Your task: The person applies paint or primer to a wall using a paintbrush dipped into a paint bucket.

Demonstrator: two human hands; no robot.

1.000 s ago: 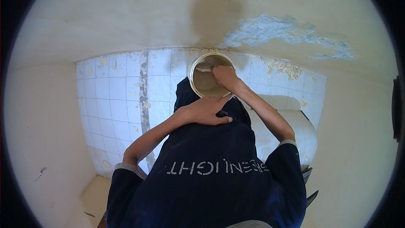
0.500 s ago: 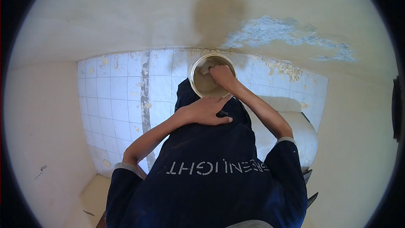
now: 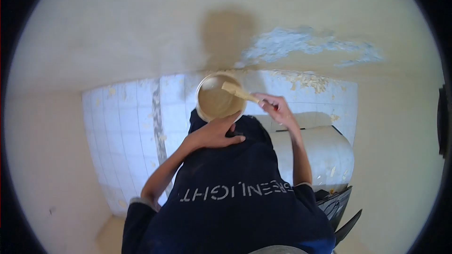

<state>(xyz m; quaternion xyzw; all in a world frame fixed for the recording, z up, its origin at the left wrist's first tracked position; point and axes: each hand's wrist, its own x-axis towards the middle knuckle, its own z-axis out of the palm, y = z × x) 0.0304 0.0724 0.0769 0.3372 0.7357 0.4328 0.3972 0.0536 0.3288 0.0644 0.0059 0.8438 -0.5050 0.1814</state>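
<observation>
A round bucket (image 3: 200, 108) of thick cream-beige paint stands at the knees, its mouth facing me. My right hand (image 3: 278, 109) grips the handle of what looks like a flat paintbrush (image 3: 231, 88). Its paint-coated head is over the bucket's opening, and the hand is just right of the rim. My left hand (image 3: 212, 134) lies against the near side of the bucket, a finger touching the rim. Its thumb is stretched out apart over the dark clothing; the other fingertips are partly hidden.
Ahead is a beige wall (image 3: 141, 33) with a rough blue-white patch (image 3: 301, 42). Paint-spotted pale tiles (image 3: 132, 122) cover the floor. To the right lie a pale rounded object (image 3: 315, 155) and a black container (image 3: 336, 207) with something dark and pointed (image 3: 349, 229) beside it.
My right hand has come up out of the bucket and moved right, bringing the paintbrush into sight over the opening. My left hand keeps its place by the rim. The view has shifted slightly.
</observation>
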